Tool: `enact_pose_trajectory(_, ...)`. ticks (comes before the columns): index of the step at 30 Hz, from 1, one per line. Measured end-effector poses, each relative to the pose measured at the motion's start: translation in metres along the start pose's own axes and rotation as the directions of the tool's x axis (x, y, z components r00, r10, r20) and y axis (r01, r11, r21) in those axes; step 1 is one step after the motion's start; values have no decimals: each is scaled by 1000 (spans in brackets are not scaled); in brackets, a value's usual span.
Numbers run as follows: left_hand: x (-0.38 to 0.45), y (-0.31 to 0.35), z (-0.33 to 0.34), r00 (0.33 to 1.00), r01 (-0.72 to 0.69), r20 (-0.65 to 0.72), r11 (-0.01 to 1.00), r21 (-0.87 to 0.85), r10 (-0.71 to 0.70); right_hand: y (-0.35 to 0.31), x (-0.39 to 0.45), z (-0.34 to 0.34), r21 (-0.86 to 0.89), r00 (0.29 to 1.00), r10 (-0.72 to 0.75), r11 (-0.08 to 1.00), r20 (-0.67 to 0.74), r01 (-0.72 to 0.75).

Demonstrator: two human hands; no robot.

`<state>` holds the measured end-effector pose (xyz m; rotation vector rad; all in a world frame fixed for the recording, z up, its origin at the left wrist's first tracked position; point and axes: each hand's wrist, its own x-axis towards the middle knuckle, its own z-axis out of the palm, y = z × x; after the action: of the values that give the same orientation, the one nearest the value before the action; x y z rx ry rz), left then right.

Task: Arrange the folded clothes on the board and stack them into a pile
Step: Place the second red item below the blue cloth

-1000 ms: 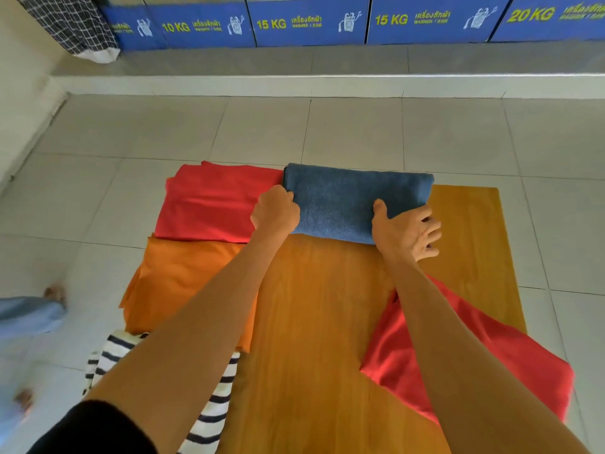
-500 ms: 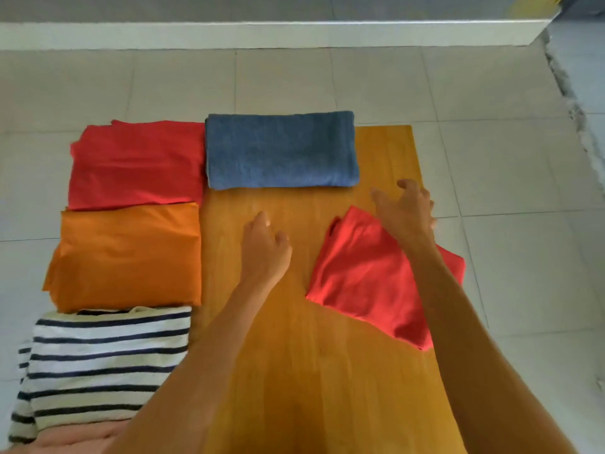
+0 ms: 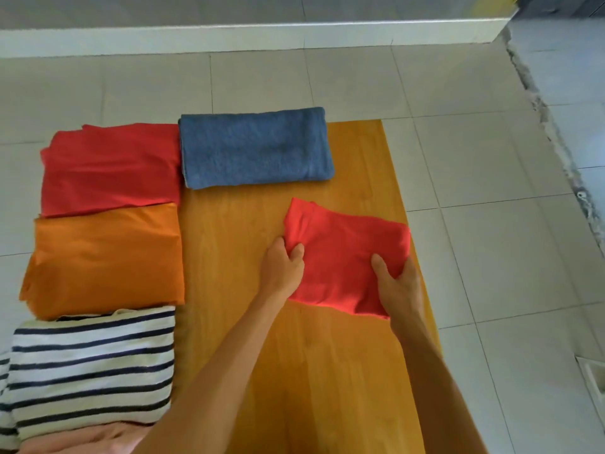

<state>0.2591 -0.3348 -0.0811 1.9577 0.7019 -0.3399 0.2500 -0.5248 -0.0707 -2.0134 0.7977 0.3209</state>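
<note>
**Both hands grip the small red cloth on the board**

Your left hand bunches the near-left edge of the small red cloth; your right hand clenches its near-right corner. The cloth lies on the right side of the wooden board. At the board's far end rests a folded blue towel. Along the left edge, far to near, sit a folded red garment, an orange one, a striped shirt and a pink piece. The board lies on a pale tiled floor, with a white ledge beyond.
</note>
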Motion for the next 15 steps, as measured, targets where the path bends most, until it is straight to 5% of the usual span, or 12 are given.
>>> enact_pose_trajectory(7, 22, -17, -82, 959, 30, -280, 997, -70, -49, -68, 14, 77, -54, 943, -252, 962, 216, 269)
enact_pose_trajectory(15, 47, -29, -89, 928, 225, -308, 974, 9, -211, -77, 19, 105, -209, 943, -189, 945, 274, 251)
